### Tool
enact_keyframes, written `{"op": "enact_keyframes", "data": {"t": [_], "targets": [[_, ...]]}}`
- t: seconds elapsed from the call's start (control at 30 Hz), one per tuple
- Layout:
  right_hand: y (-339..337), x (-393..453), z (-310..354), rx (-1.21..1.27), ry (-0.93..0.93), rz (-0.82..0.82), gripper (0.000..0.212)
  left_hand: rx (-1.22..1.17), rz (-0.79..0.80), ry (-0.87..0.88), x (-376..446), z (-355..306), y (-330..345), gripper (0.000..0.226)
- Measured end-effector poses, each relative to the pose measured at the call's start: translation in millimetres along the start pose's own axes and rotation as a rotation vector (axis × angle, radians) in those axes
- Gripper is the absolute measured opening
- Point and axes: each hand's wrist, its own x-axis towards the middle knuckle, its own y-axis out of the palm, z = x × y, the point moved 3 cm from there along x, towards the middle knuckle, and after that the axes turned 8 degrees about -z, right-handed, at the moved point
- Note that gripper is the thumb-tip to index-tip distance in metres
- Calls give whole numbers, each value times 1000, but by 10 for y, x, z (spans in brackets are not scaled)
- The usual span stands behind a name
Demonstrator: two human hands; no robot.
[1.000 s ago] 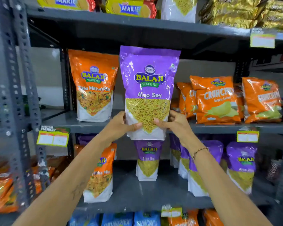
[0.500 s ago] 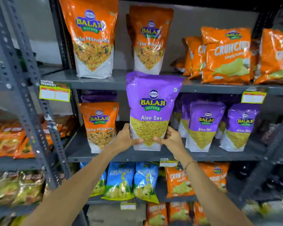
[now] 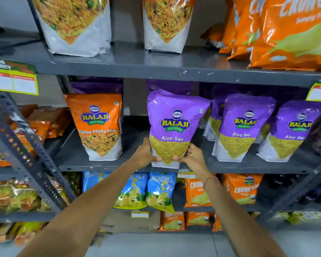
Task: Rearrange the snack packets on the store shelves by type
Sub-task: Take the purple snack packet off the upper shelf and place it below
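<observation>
I hold a purple Aloo Sev packet upright at the front edge of the middle shelf. My left hand grips its lower left corner and my right hand grips its lower right corner. An orange Tikha Mitha Mix packet stands to its left on the same shelf. Two more purple Aloo Sev packets stand to its right, with others behind them. On the shelf above stand two Tikha Mitha Mix packets.
Orange Crunchex bags fill the upper shelf's right side. Blue Crunchex bags and orange ones sit on the shelf below. Yellow price tags hang from shelf edges. A perforated grey upright separates the left rack of mixed packets.
Both hands have carried the purple Aloo Sev packet down from the upper shelf level to the middle shelf, beside the other purple packets. The view has tilted down and moved closer.
</observation>
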Motion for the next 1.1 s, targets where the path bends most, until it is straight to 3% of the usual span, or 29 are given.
{"op": "enact_keyframes", "data": {"t": [0.2, 0.57, 0.97, 1.1], "targets": [[-37, 426, -169, -29, 23, 35, 51, -45, -31, -32, 369, 128, 207, 63], [-66, 666, -399, -22, 13, 54, 53, -200, -46, -74, 554, 286, 359, 65], [-48, 625, -415, 0, -16, 85, 52, -153, -3, -51, 498, 283, 400, 64], [-47, 550, -396, -12, -35, 112, 63, -115, 30, -27, 446, 263, 384, 69]]}}
